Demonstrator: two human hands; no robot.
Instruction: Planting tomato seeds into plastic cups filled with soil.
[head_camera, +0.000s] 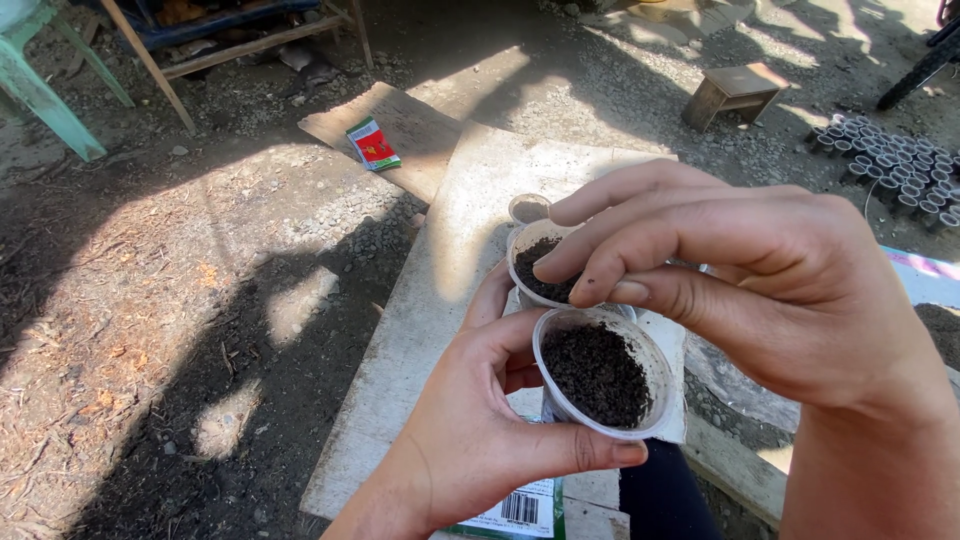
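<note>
Holding a small clear plastic cup filled with dark soil (600, 372), the left hand (480, 440) has its grip wrapped round the cup wall, thumb along the 6 o'clock rim. The right hand (760, 270) hovers at 12 o'clock, fingertips (600, 292) pinched together; whether they enclose anything cannot be told. Advisable: keep the cup level and lower the pinch to the soil centre. A second soil-filled cup (535, 262) sits at 11 o'clock, above pale wooden boards (470, 200).

Harsh daylight from the upper right, dappled with hard dark shadows over the dirt ground (150, 330), glaring white on the board (470, 200), sharp throughout, slightly bowed at edges.
</note>
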